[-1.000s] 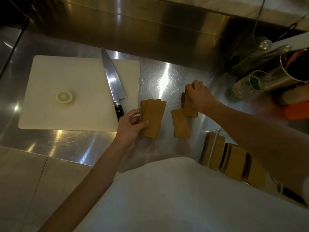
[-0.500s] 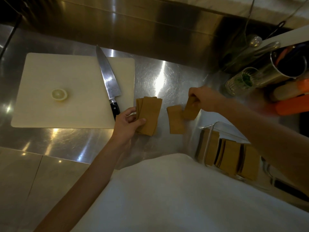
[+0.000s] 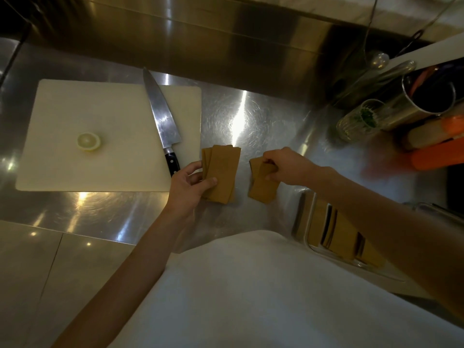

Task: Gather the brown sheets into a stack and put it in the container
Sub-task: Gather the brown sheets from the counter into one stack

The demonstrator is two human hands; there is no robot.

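My left hand (image 3: 188,184) grips a fanned stack of brown sheets (image 3: 223,169) by its lower left edge, just above the steel counter. To its right, my right hand (image 3: 285,167) pinches a brown sheet (image 3: 263,172) and holds it over another brown sheet (image 3: 262,190) lying flat on the counter. The two seem to touch. A clear container (image 3: 307,219) stands at the lower right with more brown sheets (image 3: 341,234) upright inside it; my right forearm hides part of it.
A white cutting board (image 3: 100,121) lies at the left with a lemon slice (image 3: 88,141) and a large knife (image 3: 162,121) on it. Glass jar (image 3: 359,121), metal cup (image 3: 426,96) and orange items (image 3: 437,154) crowd the right. A steel backsplash rises behind.
My right hand picked a sheet off the counter and carried it left and down onto the loose sheet. My left hand kept its stack in place.
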